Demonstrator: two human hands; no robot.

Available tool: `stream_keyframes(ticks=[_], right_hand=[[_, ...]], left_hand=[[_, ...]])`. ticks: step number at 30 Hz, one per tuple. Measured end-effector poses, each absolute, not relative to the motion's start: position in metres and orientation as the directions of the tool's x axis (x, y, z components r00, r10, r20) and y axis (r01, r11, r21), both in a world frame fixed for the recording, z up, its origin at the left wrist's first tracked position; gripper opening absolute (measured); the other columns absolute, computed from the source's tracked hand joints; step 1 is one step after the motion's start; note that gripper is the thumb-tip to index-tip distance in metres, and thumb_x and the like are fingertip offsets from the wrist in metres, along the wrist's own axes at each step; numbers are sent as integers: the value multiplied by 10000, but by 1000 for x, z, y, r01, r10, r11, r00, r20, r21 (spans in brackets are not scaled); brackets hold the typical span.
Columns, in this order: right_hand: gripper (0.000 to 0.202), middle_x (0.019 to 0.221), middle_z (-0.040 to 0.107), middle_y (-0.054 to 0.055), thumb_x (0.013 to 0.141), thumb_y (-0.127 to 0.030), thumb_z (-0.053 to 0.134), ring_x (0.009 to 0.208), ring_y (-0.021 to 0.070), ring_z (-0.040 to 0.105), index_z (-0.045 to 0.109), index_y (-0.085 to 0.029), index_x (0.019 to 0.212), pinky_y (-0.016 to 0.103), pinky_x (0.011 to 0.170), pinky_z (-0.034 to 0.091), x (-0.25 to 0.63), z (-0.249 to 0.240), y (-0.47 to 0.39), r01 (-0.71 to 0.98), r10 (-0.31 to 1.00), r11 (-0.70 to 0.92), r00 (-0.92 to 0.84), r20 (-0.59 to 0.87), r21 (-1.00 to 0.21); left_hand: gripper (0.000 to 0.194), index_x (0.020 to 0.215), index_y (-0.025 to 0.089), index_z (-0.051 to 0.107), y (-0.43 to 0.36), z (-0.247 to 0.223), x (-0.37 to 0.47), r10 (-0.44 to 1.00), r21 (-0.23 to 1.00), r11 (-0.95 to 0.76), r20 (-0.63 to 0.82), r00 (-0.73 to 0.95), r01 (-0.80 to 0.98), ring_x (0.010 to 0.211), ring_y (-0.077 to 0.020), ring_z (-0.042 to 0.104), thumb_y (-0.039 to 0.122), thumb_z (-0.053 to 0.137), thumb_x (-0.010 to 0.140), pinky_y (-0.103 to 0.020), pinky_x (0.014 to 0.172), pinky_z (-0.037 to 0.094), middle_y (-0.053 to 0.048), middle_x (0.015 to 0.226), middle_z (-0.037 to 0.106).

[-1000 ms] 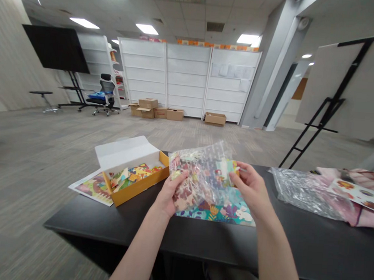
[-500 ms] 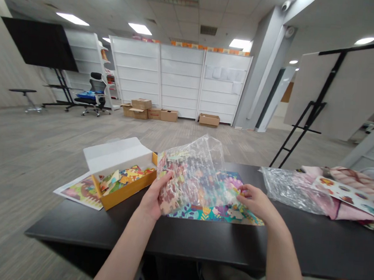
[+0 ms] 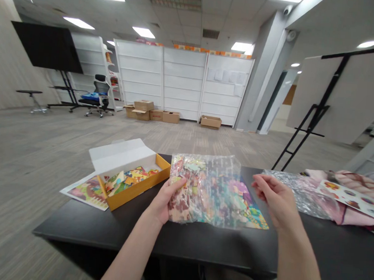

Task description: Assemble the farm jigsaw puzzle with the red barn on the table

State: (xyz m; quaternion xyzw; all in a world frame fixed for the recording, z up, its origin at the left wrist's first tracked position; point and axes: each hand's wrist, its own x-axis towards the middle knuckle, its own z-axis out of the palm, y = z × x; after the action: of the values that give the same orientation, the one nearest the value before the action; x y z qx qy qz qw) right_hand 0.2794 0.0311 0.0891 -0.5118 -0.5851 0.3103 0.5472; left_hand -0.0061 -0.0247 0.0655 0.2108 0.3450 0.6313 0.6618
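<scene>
Black tabletop (image 3: 204, 245) separates bag (image 3: 204, 191) from near edge (image 3: 212, 263).

With 12 straight ahead, I count two hands on my feed: a left hand (image 3: 165, 201) at 11 and a right hand (image 3: 275, 203) at 1. I get one worktop (image 3: 217, 250), and on it one clear bag (image 3: 202, 191) at 12, one yellow box (image 3: 140, 191) at 11, and several loose pieces (image 3: 135, 175) inside, too overlapped for me to number. Picture sheets make two: one (image 3: 86, 190) at 10, one (image 3: 254, 212) at 1. At 2 I tally one sticker sheet (image 3: 357, 198). Farther off, I have one screen (image 3: 47, 47), one stool (image 3: 29, 92) and one wheeled chair (image 3: 99, 90), all toward 11, plus three shelving bays (image 3: 181, 81) at 12.
</scene>
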Motion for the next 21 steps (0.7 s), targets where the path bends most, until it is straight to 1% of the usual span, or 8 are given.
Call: stream_keyframes(ticks=[2,4,6,8,10,15,18,21], right_hand=[[418,741,689,53,788,-555,700,510,109,514,709,-168,945,235,455,380,265,103,18,126,967,239,-121,224,-963],[451,712,677,42,766,-566,735,511,110,528,719,-159,960,242,472,413,250,107,9,148,938,160,-332,104,-976],[499,716,669,33,732,-590,758,544,129,562,720,-160,982,262,509,456,235,102,8,169,913,120,-406,42,-978],[510,716,657,29,722,-613,755,584,147,581,714,-164,961,274,530,472,222,92,11,140,910,108,-412,41,-984],[496,693,641,28,740,-642,723,575,148,562,701,-175,904,270,504,449,212,82,16,102,920,86,-391,40,-991],[500,543,538,4,722,-697,681,458,125,427,619,-202,698,271,420,332,201,73,23,102,977,-12,-212,-34,-995],[472,519,496,-10,758,-668,664,453,122,396,587,-211,666,271,420,289,200,75,22,169,982,67,-187,35,-983],[413,548,495,-11,760,-607,698,474,119,389,593,-217,677,270,426,270,197,76,20,135,973,151,-197,122,-979]], left_hand=[[411,1157,98,652,-25,63,-4,982,732,121,-188,-29,-670,846,-295,768,188,770,774,-412,816,633,-155,973,782],[433,1160,105,648,-26,61,-2,983,743,125,-183,-20,-657,859,-299,766,199,789,761,-418,822,629,-158,992,779],[456,1165,113,646,-27,60,-1,986,758,131,-167,3,-639,885,-302,763,211,807,750,-415,831,625,-161,1016,775],[473,1167,118,647,-29,59,-1,989,779,138,-145,38,-612,905,-304,760,224,823,741,-405,838,622,-165,1037,771],[484,1169,124,646,-30,57,-1,989,799,145,-125,75,-583,923,-305,757,236,833,738,-399,846,617,-169,1062,765],[503,1184,141,636,-31,54,1,983,847,171,-111,148,-502,938,-306,754,255,841,740,-391,832,615,-169,1097,758],[520,1183,144,638,-32,56,4,981,865,174,-113,155,-471,931,-301,754,247,855,721,-381,824,615,-159,1086,763],[523,1168,148,644,-32,57,6,983,870,170,-114,146,-463,928,-298,755,253,866,706,-381,830,613,-152,1078,766]])
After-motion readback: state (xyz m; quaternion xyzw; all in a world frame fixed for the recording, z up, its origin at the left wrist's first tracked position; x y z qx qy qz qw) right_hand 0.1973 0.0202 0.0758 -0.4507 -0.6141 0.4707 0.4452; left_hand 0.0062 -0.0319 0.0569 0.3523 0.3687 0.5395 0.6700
